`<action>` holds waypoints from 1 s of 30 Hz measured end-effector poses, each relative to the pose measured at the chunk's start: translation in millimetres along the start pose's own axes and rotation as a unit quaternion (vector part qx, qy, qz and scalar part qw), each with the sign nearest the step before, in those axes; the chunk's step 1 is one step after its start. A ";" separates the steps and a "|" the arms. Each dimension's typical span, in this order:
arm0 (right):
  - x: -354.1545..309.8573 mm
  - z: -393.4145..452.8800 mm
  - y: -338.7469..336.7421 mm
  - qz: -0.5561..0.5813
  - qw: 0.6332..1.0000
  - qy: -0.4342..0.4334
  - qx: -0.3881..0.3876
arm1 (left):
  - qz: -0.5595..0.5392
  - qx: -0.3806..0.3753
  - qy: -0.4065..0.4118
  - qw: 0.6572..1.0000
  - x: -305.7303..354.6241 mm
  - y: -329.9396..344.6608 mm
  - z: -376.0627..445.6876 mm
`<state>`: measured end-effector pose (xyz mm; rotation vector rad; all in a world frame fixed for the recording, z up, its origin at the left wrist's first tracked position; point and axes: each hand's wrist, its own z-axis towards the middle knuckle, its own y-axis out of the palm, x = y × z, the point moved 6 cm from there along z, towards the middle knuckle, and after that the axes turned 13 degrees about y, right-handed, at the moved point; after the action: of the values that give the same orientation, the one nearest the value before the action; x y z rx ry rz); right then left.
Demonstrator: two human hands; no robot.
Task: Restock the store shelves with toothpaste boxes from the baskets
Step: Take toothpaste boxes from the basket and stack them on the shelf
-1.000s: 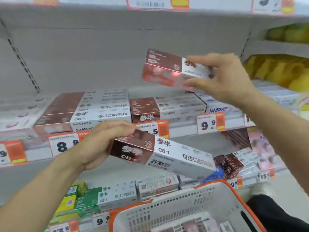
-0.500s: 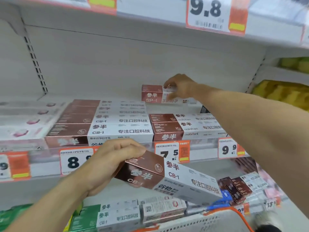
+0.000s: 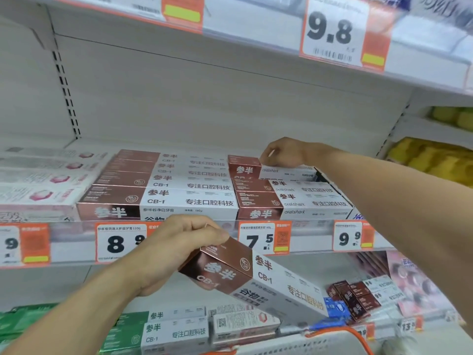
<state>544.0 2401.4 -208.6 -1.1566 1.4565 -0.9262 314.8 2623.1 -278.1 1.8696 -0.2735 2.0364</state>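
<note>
My left hand [image 3: 166, 254] grips the brown end of a long brown-and-white CB-1 toothpaste box [image 3: 268, 278], held tilted in front of the middle shelf's price strip [image 3: 66, 242]. My right hand [image 3: 284, 155] reaches to the back of that shelf, fingers curled over a shorter brown-and-white toothpaste box [image 3: 244, 169]. That box lies on top of the stacked oralshark boxes [image 3: 294, 203]. To the left sits a row of matching CB-1 boxes [image 3: 158, 193]. Only the white basket's orange rim [image 3: 340, 330] shows at the bottom edge.
Pink-and-white boxes [image 3: 38, 193] fill the shelf's left part. The upper shelf edge carries a 9.8 price tag [image 3: 332, 32]. The lower shelf holds green and white boxes [image 3: 163, 331] and small dark red boxes [image 3: 355, 298]. Yellow packs [image 3: 430, 160] sit in the bay to the right.
My right hand carried the shorter box from mid-air to the back of the shelf and lowered it onto the oralshark stack. My left hand kept its CB-1 box; the view moved closer.
</note>
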 end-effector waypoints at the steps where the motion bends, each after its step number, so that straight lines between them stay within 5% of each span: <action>1: -0.6 -4.8 -0.3 0.001 1.000 -0.005 -0.005 | -0.002 0.003 -0.001 1.000 0.5 0.6 0.0; 6: 3.1 -28.8 1.9 0.017 0.999 -0.015 -0.047 | -0.010 0.025 -0.005 1.000 2.8 1.0 -1.2; 30: 0.5 -34.6 13.3 0.041 0.999 -0.005 -0.018 | 0.006 0.032 -0.009 0.999 3.3 15.4 5.2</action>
<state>507.4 2403.4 -214.7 -1.1170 1.5067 -0.8397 313.4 2607.5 -272.7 1.9278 -0.2271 2.0599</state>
